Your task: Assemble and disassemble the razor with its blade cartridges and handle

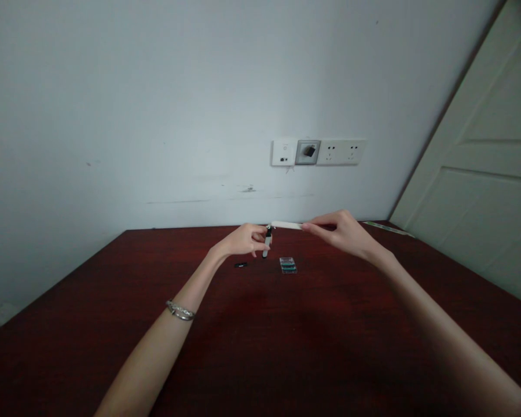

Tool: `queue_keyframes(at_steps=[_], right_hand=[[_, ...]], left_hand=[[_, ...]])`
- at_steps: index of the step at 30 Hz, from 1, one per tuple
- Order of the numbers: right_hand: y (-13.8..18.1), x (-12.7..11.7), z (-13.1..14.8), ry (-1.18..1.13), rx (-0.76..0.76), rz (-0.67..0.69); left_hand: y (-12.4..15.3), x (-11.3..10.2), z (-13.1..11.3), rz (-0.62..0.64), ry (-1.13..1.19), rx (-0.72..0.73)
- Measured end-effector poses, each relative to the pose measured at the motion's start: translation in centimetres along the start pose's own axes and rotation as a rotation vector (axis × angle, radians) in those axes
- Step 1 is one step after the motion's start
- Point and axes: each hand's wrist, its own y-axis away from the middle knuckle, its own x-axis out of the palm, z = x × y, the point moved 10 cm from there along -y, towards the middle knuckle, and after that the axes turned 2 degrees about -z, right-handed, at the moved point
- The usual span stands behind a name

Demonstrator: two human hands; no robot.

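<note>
White strip pinched between left hand and right hand, small clear case on table.

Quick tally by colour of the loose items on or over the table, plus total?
White: 1, the white strip, pinched by the right hand.
Black: 2, the dark piece at the left hand, and the small black part on the table.
Clear/teal: 1, the small case.
Total: 4
</note>
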Motion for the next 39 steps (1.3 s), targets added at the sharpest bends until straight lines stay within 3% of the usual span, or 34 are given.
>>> queue_keyframes(at_steps=[4,12,18,25,33,39], right_hand=[[0.5,-1.3,-1.2,-0.002,0.050,-0.035],[0.1,-0.5,1.5,-0.026,-0.021,-0.085],[0.4,-1.7,-0.2,0.012,0.020,-0.108],[0.0,-0.6,2.6,0.007,-0.064,-0.133],[-0.1,-2.3,0.2,0.032,-0.024,-0.225],[-0.4,-0.8,1.9,-0.034,-0.074,-0.162]], left_hand=[[0.0,-0.1,-0.2,0.006,0.010,0.015],[0.1,0.1,-0.4,0.025,0.026,0.008],[0.2,-0.2,-0.6,0.023,0.022,0.031],[0.3,-0.1,-1.0,0.029,0.056,0.022],[0.5,-0.6,-1.3,0.041,0.094,0.017],[0.5,-0.6,-1.2,0.033,0.080,0.029]])
